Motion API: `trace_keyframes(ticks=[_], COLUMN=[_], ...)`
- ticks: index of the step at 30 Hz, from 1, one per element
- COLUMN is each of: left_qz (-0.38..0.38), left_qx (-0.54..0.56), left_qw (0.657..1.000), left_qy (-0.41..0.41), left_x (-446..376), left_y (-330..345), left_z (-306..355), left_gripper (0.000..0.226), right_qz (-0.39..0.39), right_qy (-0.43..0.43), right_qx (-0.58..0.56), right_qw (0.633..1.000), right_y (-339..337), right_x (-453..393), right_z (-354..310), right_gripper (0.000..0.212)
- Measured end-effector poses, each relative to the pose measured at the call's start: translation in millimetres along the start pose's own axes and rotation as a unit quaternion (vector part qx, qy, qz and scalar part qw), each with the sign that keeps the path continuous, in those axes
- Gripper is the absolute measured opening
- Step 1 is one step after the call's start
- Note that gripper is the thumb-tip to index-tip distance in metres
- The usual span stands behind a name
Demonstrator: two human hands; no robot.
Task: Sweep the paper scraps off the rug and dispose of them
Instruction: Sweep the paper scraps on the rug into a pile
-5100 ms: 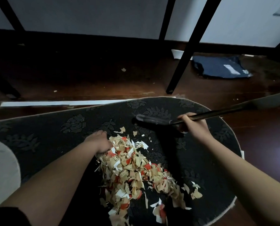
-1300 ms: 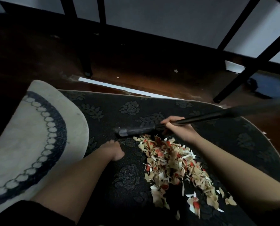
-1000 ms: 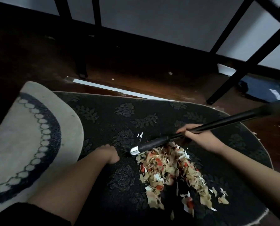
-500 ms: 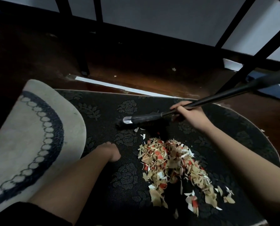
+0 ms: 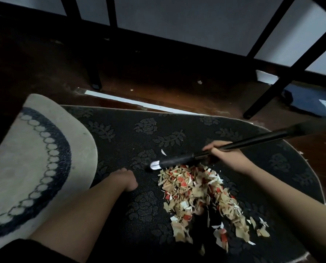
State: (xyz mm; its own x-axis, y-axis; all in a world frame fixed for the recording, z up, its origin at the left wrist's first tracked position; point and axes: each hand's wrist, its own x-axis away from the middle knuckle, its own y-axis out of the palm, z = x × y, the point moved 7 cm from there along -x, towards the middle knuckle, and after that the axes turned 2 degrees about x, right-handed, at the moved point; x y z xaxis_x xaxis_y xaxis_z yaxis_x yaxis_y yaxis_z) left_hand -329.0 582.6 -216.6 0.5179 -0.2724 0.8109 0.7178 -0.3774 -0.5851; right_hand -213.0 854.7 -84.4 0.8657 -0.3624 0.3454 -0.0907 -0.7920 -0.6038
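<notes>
Sweeping is under way on the dark floral rug [image 5: 158, 133], which lies on a wooden floor [image 5: 158, 92]. At far left a pale rug [image 5: 25, 158] with a dark scalloped ring overlaps its edge.

The left hand [image 5: 127, 179] rests on the dark rug just left of the pile, curled knuckles-down; it holds nothing visible, though the fingers are tucked under and whether they are fully closed cannot be told.

The paper scraps [image 5: 200, 196], tan, white and red, sit in one loose heap right of centre, trailing toward the near right edge. One white scrap [image 5: 163, 152] lies apart, beyond the heap.

The broom [image 5: 177, 161], dark, with a pale band at its end, lies low across the far edge of the heap, touching it. The right hand [image 5: 226, 154] is wrapped firmly around its stick.

Judgement: this stroke gathers scraps. Short, low pulls with the tool flat to the pile should keep light paper from flicking; the stray needs its own pass.

Containers: no dustpan or bin in view. A dark blue bag-like item [image 5: 314, 103] lies on the floor at far right; contents not visible.
</notes>
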Motion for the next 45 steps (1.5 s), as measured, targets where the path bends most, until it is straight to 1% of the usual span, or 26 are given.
trace_keyframes(ticks=[3,7,12,15,18,22,26,29,30,35,37,40,43,45], left_qz=[-0.004,-0.002,0.000,-0.003,-0.005,-0.007,-0.006,-0.003,-0.004,0.000,-0.002,-0.001,0.001,-0.001], left_qx=[-0.003,-0.001,-0.005,-0.008,-0.009,-0.008,-0.009,-0.006,-0.006,-0.011,-0.014,-0.013,-0.008,-0.007], left_qw=[1.000,1.000,1.000,1.000,1.000,1.000,1.000,1.000,1.000,1.000,1.000,1.000,1.000,1.000], left_qy=[0.007,0.013,0.016,0.017,0.016,0.016,0.012,0.011,0.011,0.010,0.011,0.016,0.016,0.016], left_x=[2,2,3,4,3,1,0,-1,0,0,1,1,2,1], left_y=[-1,-3,-2,-1,-2,-2,0,1,2,2,3,4,3,2], left_z=[6,12,13,12,9,9,6,4,5,8,9,11,10,10], left_gripper=[0.066,0.066,0.065,0.065,0.064,0.063,0.064,0.063,0.063,0.065,0.066,0.066,0.065,0.064], right_qz=[0.016,0.046,0.066,0.093,0.101,0.122,0.115,0.052,0.035,-0.016,-0.030,-0.017,0.012,0.025], right_qy=[-0.023,-0.043,-0.057,-0.051,-0.041,0.007,0.034,0.003,-0.005,0.002,-0.008,-0.033,-0.053,-0.051], right_qx=[0.000,-0.072,-0.077,-0.080,-0.106,-0.098,-0.106,-0.025,-0.014,-0.063,-0.033,-0.016,-0.048,-0.068], right_qw=[1.000,0.995,0.993,0.991,0.988,0.988,0.987,0.998,0.999,0.998,0.999,0.999,0.997,0.996], right_y=[-17,-36,-46,-50,-42,-20,6,15,15,9,3,-16,-33,-39], right_x=[19,37,31,17,-3,-35,-43,-29,-23,7,14,22,25,25], right_z=[-1,-6,-11,-16,-24,-17,-10,-9,-7,3,1,-2,-7,-8], right_gripper=[0.026,0.026,0.025,0.026,0.025,0.022,0.020,0.022,0.023,0.025,0.025,0.027,0.027,0.026])
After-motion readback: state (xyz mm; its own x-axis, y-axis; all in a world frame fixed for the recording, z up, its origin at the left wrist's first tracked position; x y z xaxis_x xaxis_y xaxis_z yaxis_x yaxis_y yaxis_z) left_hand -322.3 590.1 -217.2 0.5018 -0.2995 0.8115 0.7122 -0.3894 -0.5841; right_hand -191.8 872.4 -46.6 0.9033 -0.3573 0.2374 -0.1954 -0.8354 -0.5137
